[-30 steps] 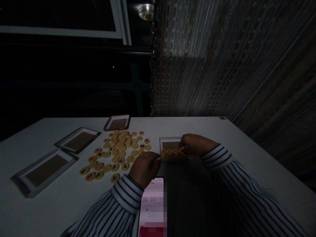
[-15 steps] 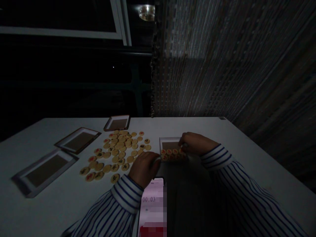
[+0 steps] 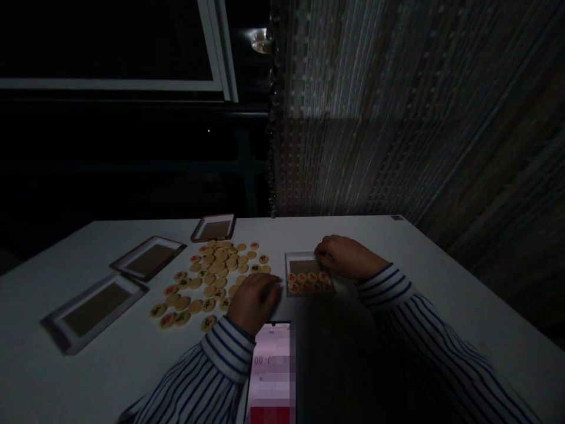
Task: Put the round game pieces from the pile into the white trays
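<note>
In the head view, an open shallow box (image 3: 308, 256) has two rows of round wooden Chinese chess pieces with red characters (image 3: 312, 277) along its near side. My right hand (image 3: 348, 257) is at the box's far right corner, its fingers curled together; whether anything is in them is hidden. My left hand (image 3: 253, 299) is just left of the box, thumb and forefinger a little apart, with no piece visible between them. Beyond and left of it lies a loose heap of Chinese chess pieces (image 3: 216, 259), some face up with red or black characters.
Three more shallow trays stand on the left: a pale one (image 3: 95, 309), a brown-edged one (image 3: 148, 257) and a smaller one (image 3: 214, 227) at the back. A lit phone (image 3: 270, 371) lies by my left forearm. A bead curtain (image 3: 353, 118) hangs behind the white table (image 3: 441, 318).
My right hand has drawn back from the front rows to the box's far right corner, uncovering the red pieces. My left hand has moved slightly off the box's left edge. The view has tilted up a little.
</note>
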Motion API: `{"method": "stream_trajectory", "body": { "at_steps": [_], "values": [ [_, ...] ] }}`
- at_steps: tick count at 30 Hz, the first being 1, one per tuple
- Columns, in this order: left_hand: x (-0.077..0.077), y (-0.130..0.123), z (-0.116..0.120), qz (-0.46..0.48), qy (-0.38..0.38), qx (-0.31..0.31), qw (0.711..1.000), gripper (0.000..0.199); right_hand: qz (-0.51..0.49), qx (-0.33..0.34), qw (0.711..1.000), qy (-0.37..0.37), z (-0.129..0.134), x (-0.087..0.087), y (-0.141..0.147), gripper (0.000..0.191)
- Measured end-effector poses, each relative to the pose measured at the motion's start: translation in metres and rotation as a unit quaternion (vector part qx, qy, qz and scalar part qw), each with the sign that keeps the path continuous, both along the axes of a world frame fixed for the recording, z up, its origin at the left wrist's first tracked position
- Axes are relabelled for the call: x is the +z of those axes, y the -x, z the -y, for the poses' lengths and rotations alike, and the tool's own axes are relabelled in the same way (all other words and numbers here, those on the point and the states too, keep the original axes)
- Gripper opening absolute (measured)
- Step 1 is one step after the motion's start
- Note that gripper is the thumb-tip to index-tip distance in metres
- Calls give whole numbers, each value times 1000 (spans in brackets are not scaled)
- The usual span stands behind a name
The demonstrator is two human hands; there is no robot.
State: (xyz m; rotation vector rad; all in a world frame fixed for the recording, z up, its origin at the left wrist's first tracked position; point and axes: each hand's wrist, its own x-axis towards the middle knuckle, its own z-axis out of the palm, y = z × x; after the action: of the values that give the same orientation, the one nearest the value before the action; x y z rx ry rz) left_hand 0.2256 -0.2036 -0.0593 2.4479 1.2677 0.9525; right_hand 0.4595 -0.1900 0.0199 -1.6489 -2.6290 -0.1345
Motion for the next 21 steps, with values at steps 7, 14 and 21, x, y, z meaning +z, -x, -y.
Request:
{"method": "stream_trajectory", "body": {
  "at_steps": [7,14,21],
  "values": [
    [10,3,-6,20,16,27,999,22,-25,-12,1000,3,6,9,11,30],
    [38,10,-28,7,38,57,998,29,-90,-16,995,-31,3,6,24,33],
    [49,17,-66,-14,48,97,994,33,-159,-22,986,-37,-15,4,36,32]
  ]
}}
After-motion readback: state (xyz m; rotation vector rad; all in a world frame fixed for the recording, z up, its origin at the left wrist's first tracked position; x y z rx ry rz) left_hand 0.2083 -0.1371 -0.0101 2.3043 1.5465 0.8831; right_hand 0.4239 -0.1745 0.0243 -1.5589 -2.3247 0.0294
